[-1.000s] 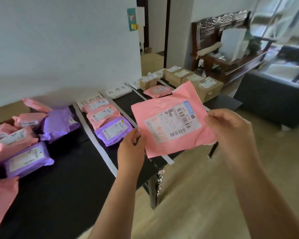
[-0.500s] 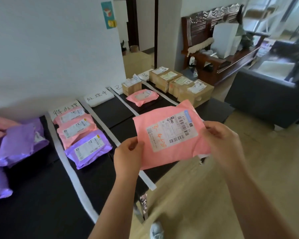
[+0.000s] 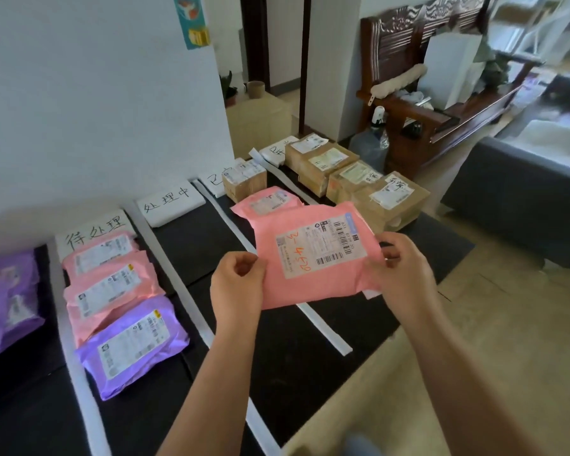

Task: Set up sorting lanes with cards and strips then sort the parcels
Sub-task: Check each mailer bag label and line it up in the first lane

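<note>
A pink parcel (image 3: 313,255) with a white label hangs above the black table (image 3: 310,350), over the third lane. My left hand (image 3: 237,284) grips its left edge and my right hand (image 3: 402,271) grips its right edge. White strips (image 3: 175,274) divide the table into lanes, each headed by a handwritten card (image 3: 168,202). The first lane card (image 3: 93,232) heads two pink parcels (image 3: 109,287) and a purple parcel (image 3: 132,343). Another pink parcel (image 3: 267,200) and a small carton (image 3: 244,181) lie in the third lane.
Purple parcels (image 3: 7,301) are piled at the table's left end. Several brown cartons (image 3: 375,189) fill the far right lane. A white wall backs the table. Beyond stand a wooden bench (image 3: 441,93), a water jug (image 3: 372,143) and a grey sofa (image 3: 524,199).
My view has swung right along the table, so the left pile slid out of sight. The held pink parcel has sunk lower, closer to the table, over the third lane.
</note>
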